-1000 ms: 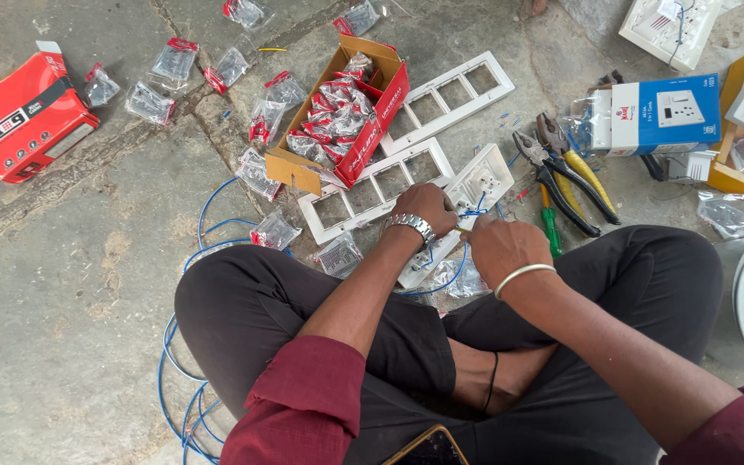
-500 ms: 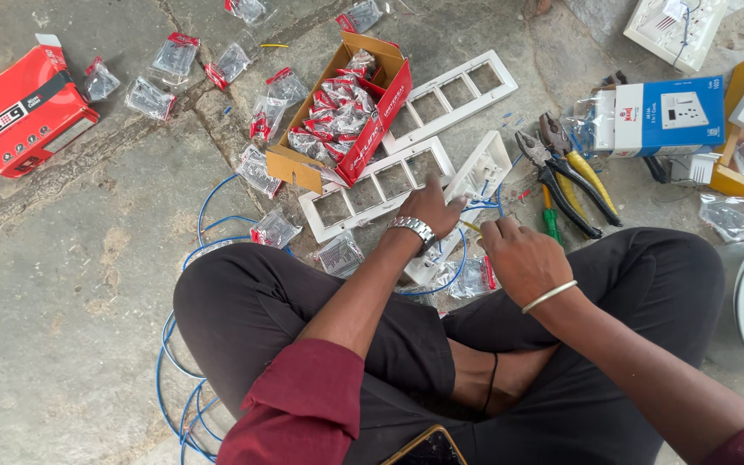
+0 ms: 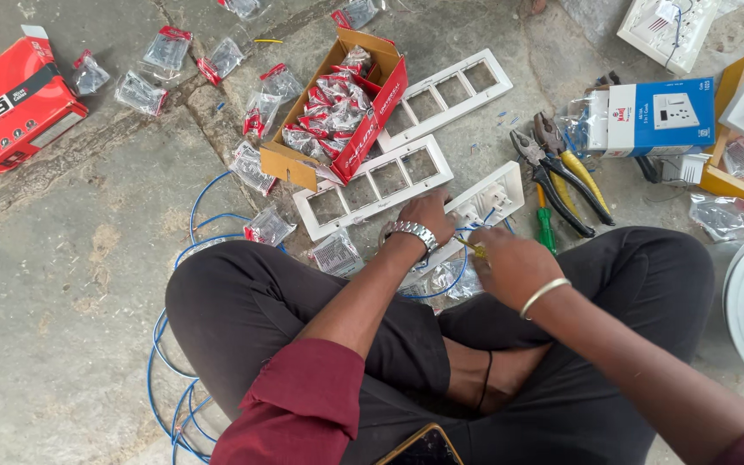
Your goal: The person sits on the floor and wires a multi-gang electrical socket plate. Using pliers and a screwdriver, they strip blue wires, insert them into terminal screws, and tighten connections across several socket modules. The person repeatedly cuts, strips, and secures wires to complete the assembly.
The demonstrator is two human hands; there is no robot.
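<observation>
Steadying a white switch plate point(image 3: 484, 205) against the concrete floor point(image 3: 71, 284), left hand point(image 3: 428, 215) closed down over its near edge, metal watch point(image 3: 412, 232) at the wrist. Gripping what looks like a thin yellow-handled tool point(image 3: 473, 247), right hand point(image 3: 510, 263) curled tight just beside the plate, tip aimed at the wired back. Blue wire point(image 3: 441, 288) looping out underneath and trailing around the knee. Further out: empty white frame point(image 3: 372, 185) touching the plate, open carton of red-and-clear packets point(image 3: 337, 108), pliers point(image 3: 561, 181) and green screwdriver point(image 3: 546, 228) near the right knee. Likely risks: tool slipping off a small terminal toward the left fingers, or plate skating on gritty concrete; wire pulling loose if tugged by the leg.
</observation>
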